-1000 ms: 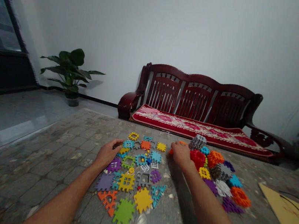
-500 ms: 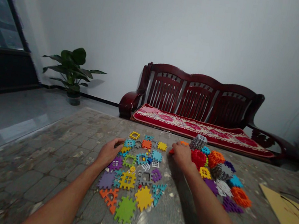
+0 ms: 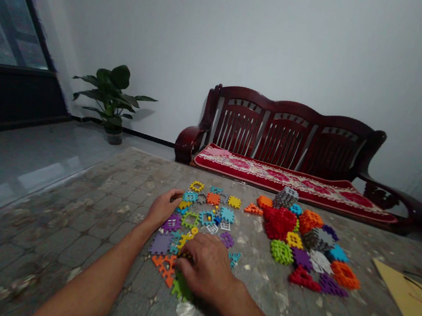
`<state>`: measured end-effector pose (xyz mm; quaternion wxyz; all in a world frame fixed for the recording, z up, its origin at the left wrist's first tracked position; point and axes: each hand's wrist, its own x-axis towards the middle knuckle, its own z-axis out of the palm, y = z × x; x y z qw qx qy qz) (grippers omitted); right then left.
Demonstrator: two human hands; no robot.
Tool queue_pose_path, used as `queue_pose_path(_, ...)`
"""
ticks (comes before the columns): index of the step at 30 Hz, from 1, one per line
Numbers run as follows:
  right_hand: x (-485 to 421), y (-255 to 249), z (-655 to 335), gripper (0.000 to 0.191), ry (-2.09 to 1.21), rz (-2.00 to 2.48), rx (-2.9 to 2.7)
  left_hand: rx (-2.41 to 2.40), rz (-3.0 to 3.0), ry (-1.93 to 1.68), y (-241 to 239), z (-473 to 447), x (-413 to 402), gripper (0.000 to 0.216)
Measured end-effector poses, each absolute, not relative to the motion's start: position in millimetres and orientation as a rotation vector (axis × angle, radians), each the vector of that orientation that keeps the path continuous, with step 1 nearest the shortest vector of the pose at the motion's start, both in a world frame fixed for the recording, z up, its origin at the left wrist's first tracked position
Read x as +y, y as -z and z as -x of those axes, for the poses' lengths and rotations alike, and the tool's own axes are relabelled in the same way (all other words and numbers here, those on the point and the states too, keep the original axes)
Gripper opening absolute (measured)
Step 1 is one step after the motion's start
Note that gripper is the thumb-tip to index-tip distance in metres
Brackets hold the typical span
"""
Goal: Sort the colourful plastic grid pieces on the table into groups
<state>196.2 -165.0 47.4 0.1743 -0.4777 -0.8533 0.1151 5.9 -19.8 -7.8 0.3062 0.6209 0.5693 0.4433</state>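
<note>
R hand [image 3: 207, 267] low over flat pcs [image 3: 194, 230], nudge risk

R hand's fingers curl down, hiding some pcs; can't tell if any is gripped. Green pc [image 3: 181, 289] lies on table [image 3: 103, 205], partly covered by R hand, w/ orange triangle [image 3: 165, 266] just beside; prob. main risk = thumb or knuckles shoving these, b/c pcs sit loose & close. L hand [image 3: 164, 208] at far-L edge by yellow pc [image 3: 185, 205], pinch or not can't tell; a slip there could drag it. Tall grey stack [image 3: 286, 197] might topple if bumped; red pcs [image 3: 279, 223] in front block straight reach. Yellow board [image 3: 399, 294] far R, well apart; bench [image 3: 191, 142] beyond table
</note>
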Motion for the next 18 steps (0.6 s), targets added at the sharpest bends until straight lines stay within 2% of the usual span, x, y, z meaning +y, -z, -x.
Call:
queue_pose_path(6, -174, -46, -166, 0.035, -0.175, 1.312, -2.636, 1.554, -1.662, -1.152, 4, -7, -20, 0.034)
queue_pose_path(12, -175, -46, -150, 0.029, -0.027, 1.286, -2.705, 1.550, -1.688, -1.142, 3, -7, -21, 0.034)
queue_pose_path(18, -174, -46, -145, 0.031, -0.034, 1.305, -2.719, 1.551, -1.685, -1.143, 0, -8, -22, 0.035)
